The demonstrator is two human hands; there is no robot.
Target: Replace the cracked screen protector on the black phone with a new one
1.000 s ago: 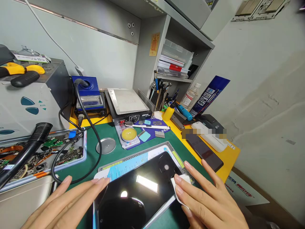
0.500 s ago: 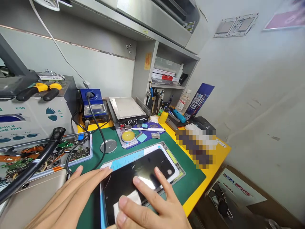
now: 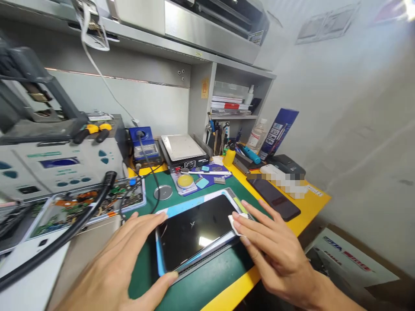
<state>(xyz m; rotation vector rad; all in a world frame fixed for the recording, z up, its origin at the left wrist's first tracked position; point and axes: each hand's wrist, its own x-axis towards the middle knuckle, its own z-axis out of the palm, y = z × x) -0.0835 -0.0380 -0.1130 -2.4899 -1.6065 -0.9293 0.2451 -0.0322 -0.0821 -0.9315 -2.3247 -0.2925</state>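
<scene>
A glossy black phone panel (image 3: 197,229) lies face up on a blue and white sheet (image 3: 181,210) over a grey perforated plate (image 3: 207,260). My left hand (image 3: 119,259) spans the panel's left end, fingertips at its upper left corner and thumb at the lower edge. My right hand (image 3: 275,242) pinches a folded white cloth (image 3: 234,224) against the panel's right end. Light reflects off the panel near its lower edge.
Behind are a hot plate (image 3: 183,149), a yellow tin (image 3: 185,181) and a round lid (image 3: 163,192). At left stand a tray of circuit boards (image 3: 97,203) and a black hose (image 3: 78,229). A dark phone (image 3: 275,198) lies at right.
My right hand has moved with the cloth from the panel's lower left to its right end. The thumb of my left hand now shows at the lower edge. The view has shifted left.
</scene>
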